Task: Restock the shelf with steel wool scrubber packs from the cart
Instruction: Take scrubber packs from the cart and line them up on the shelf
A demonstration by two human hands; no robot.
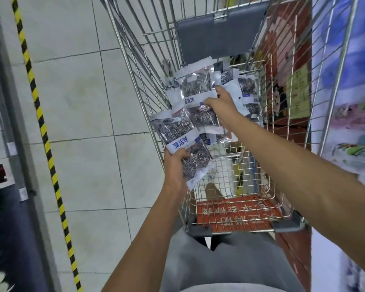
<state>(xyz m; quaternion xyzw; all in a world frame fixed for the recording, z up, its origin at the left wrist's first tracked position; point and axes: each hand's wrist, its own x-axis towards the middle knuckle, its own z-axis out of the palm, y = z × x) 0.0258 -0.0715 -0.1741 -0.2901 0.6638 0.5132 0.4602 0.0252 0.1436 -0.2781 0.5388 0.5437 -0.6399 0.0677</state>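
A shop aisle with a pale tiled floor (78, 106) runs under the camera, crossed lengthwise by a yellow-and-black striped strip (43, 131). To the left of the left hand stands a grey shelf upright (15, 114) with blurred goods beside it. A wire cart (236, 199) fills the middle, its grey flap (219, 36) raised at the far end.

The left hand (175, 169) grips two scrubber packs (181, 142) at their near ends, thumb curled over a white label, holding them above the cart's left rim. Beyond it, the right hand (221, 100) reaches into a pile of packs (200, 89) in the basket; its fingers seem to pinch the white edge of one, though blur makes that uncertain.
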